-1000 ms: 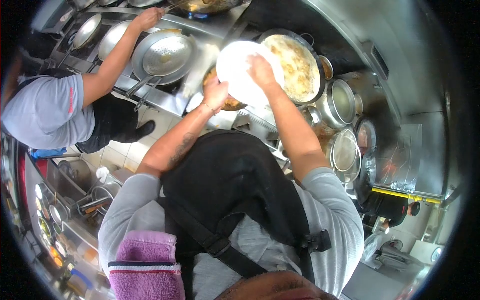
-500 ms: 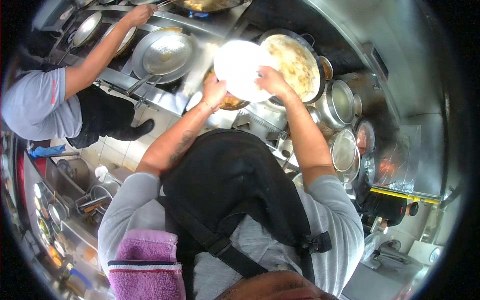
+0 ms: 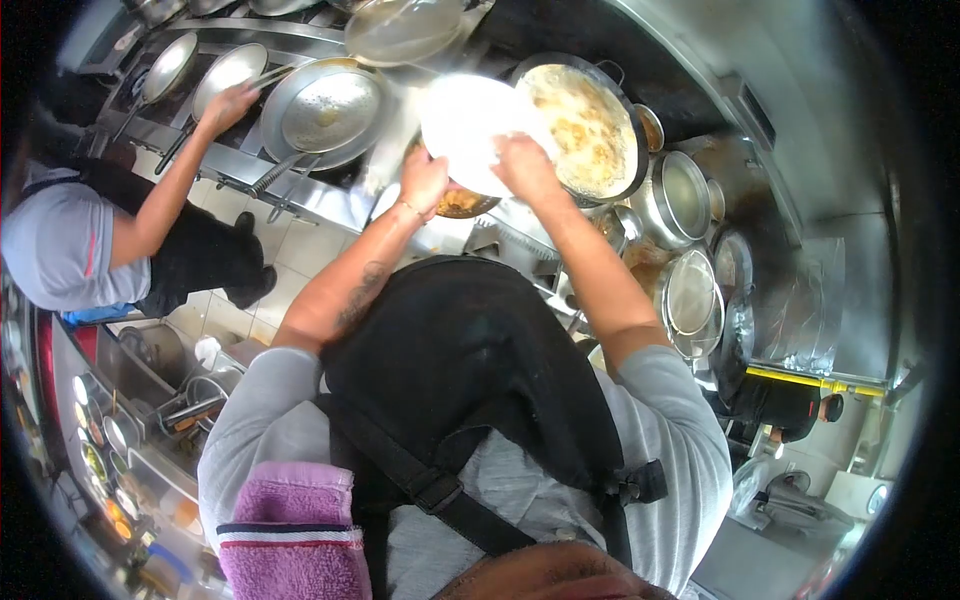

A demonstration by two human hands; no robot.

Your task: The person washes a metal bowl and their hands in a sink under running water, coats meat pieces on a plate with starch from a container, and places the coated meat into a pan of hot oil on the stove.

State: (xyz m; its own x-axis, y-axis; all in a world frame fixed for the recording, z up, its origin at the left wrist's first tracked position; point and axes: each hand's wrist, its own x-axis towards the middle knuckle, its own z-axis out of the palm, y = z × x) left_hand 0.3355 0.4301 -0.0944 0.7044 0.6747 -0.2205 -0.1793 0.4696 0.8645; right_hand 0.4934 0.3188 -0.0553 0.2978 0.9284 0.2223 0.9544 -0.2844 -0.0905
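Note:
A round white container (image 3: 462, 125), too overexposed to tell whether it is a bowl or a plate, is held over the counter beside a big wok (image 3: 642, 165). My left hand (image 3: 425, 182) grips its near left edge. My right hand (image 3: 527, 168) is over its right side with the fingers curled in; what they hold, if anything, is lost in the glare. Bubbling oil with golden pieces of food (image 3: 578, 125) fills the wok. Partly hidden under the white container is a vessel of orange-brown food (image 3: 460, 203).
Left of me, a co-worker's hand (image 3: 232, 105) holds a long utensil near a pan (image 3: 228, 75). A large steel wok (image 3: 330, 110) sits on the stove between us. To the right stand a steel pot (image 3: 685, 195) and a round mesh strainer (image 3: 692, 290).
My right hand has moved left, away from the wok and further over the white container. The co-worker has drawn their arm back from the far burner, where a pan now covers the flame.

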